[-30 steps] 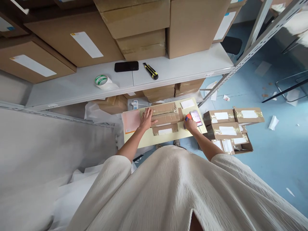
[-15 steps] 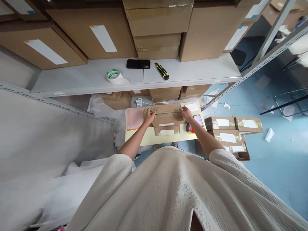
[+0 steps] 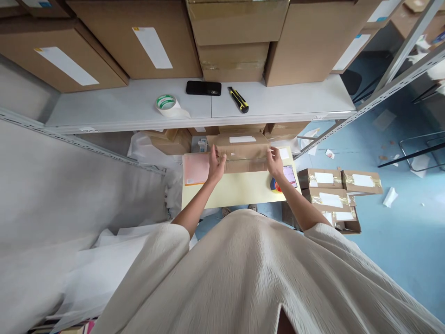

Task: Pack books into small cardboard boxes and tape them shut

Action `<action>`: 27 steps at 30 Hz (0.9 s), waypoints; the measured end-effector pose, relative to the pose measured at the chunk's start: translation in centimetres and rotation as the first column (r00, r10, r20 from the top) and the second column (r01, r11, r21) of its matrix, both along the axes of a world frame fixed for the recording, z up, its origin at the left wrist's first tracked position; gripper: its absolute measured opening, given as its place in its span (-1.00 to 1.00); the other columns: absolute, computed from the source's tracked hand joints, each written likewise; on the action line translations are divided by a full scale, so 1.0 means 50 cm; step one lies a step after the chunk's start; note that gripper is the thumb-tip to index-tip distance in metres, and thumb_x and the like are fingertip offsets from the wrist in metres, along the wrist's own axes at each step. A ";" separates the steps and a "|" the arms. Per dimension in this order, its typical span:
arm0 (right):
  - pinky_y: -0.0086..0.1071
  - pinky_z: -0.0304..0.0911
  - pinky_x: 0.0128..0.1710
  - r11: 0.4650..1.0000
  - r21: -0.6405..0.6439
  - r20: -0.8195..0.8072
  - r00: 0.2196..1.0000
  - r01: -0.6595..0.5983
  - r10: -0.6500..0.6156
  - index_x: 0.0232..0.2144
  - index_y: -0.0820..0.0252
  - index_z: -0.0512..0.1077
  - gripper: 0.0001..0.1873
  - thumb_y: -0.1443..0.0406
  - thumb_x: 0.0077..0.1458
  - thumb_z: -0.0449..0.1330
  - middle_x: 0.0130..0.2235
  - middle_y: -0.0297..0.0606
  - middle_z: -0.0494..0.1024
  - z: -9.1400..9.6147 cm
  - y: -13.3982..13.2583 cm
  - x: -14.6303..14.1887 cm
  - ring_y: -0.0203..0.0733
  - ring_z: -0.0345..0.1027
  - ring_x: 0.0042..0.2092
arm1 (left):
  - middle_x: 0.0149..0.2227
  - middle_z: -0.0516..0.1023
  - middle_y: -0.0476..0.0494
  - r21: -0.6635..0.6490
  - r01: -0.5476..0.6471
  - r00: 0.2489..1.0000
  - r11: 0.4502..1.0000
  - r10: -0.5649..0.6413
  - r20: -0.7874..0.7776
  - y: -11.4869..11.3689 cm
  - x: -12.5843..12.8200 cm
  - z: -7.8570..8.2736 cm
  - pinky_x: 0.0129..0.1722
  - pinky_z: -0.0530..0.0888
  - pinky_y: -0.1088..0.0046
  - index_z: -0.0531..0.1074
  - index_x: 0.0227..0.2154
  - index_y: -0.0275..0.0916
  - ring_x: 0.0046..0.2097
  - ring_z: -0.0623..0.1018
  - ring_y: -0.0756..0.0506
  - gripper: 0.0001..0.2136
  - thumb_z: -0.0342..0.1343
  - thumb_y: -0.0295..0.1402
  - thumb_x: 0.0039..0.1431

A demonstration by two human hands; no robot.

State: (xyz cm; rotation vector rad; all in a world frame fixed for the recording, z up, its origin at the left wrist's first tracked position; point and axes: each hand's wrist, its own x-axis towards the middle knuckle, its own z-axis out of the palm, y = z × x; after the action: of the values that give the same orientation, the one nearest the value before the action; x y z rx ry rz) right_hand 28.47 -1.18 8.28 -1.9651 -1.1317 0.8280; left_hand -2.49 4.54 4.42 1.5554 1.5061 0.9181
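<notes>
Sitting at the left end of the grey shelf (image 3: 121, 104) is a large carton (image 3: 64, 58) with a white label. Further along, towards the shelf's front edge, is a roll of white tape (image 3: 167, 104), its loose end lying to the right. Below, at the left edge of my yellow tabletop (image 3: 243, 188), a pink sheet (image 3: 195, 168) with an orange band lies flat. Just beyond the back edge I see a small white item (image 3: 202, 145), too small to make out, and up on the shelf a black phone (image 3: 203, 88).

My left hand (image 3: 216, 168) grasps the left end of a cardboard box (image 3: 243, 152), thumb against the near side. The box runs lengthwise by the tabletop's back edge, white label away from me — whether it rests there or is lifted, I can't tell. On the shelf above lies a yellow and black cutter (image 3: 238, 99). My right hand (image 3: 274, 162) grasps the box's right end. A blue and red item (image 3: 273, 185) is partly hidden by my forearm; near the back right corner is a white card (image 3: 284, 153), and at the right edge a lit phone (image 3: 290, 175). Past that edge — down on the blue floor (image 3: 392, 241) — taped boxes (image 3: 327, 188) stand piled together.
</notes>
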 end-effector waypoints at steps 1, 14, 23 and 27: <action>-0.14 0.45 0.23 1.000 -0.006 -0.020 1.000 -0.009 0.009 0.48 0.02 0.32 -0.18 -0.30 0.53 -0.16 0.30 -0.01 0.61 -0.007 -0.017 -0.002 0.08 0.54 0.25 | 0.48 0.35 -0.35 -0.020 -0.009 1.000 1.000 0.009 0.012 -0.021 -0.004 -0.006 0.46 0.42 0.09 -0.13 0.72 0.06 0.47 0.44 -0.32 -0.19 0.03 0.16 0.62; 0.16 0.41 0.28 0.899 -0.387 -0.060 0.979 -0.203 0.195 0.14 0.08 0.62 -0.10 -0.39 0.48 -0.20 0.03 0.07 0.70 -0.109 -0.144 0.016 0.30 0.57 0.13 | -0.08 0.67 -0.31 -0.413 -0.056 0.996 0.909 0.022 -0.086 -0.164 -0.072 -0.093 0.19 0.56 0.06 0.54 0.22 -0.22 0.11 0.67 -0.38 -0.34 -0.03 0.28 0.56; -0.06 0.46 0.29 0.967 -0.202 -0.222 0.969 -0.158 0.113 0.37 0.09 0.52 -0.07 -0.35 0.47 -0.20 0.27 0.07 0.65 -0.091 -0.071 0.031 0.13 0.56 0.27 | 0.47 0.49 -0.48 -0.396 -0.107 0.992 0.912 0.123 0.015 -0.076 -0.050 -0.088 0.42 0.44 0.07 0.28 0.52 -0.22 0.48 0.50 -0.39 -0.26 0.01 0.22 0.57; -0.13 0.48 0.20 0.956 -0.195 -0.099 0.974 -0.218 0.202 0.36 0.13 0.52 -0.13 -0.30 0.51 -0.15 0.24 0.08 0.67 -0.075 -0.016 0.023 0.13 0.54 0.24 | 0.51 0.45 -0.48 -0.384 -0.153 0.985 0.911 0.173 0.018 -0.028 -0.038 -0.097 0.43 0.44 0.05 0.25 0.54 -0.22 0.50 0.48 -0.39 -0.24 0.01 0.23 0.55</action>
State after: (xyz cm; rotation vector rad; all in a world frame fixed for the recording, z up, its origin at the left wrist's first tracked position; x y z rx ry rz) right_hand 29.60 -2.00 4.52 -1.9795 -1.2675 1.1652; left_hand -4.41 3.16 -0.45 1.1302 1.6803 0.6958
